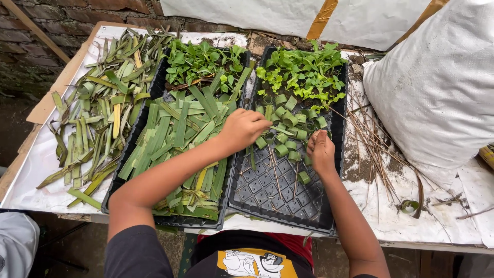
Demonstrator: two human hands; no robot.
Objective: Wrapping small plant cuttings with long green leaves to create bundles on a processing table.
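Observation:
My left hand [242, 128] reaches across to the right-hand black tray [288, 203] and pinches a green leaf strip [280, 129] over a cluster of rolled leaf rings [289, 123]. My right hand [321, 150] hovers just right of that cluster, fingers curled around a small leaf ring at its fingertips. Several more rolled rings lie loose on the tray's grid, one ring [304, 177] near my right wrist. Thin sticks lie across the tray's bare cells.
The left-hand black tray [170, 219] holds cut flat leaf strips [180, 128] and seedlings [200, 62] at the back. More seedlings [303, 72] fill the right-hand tray's far end. Leaf offcuts [98, 113] lie at the left, dry sticks [373, 144] and a white sack [437, 92] at the right.

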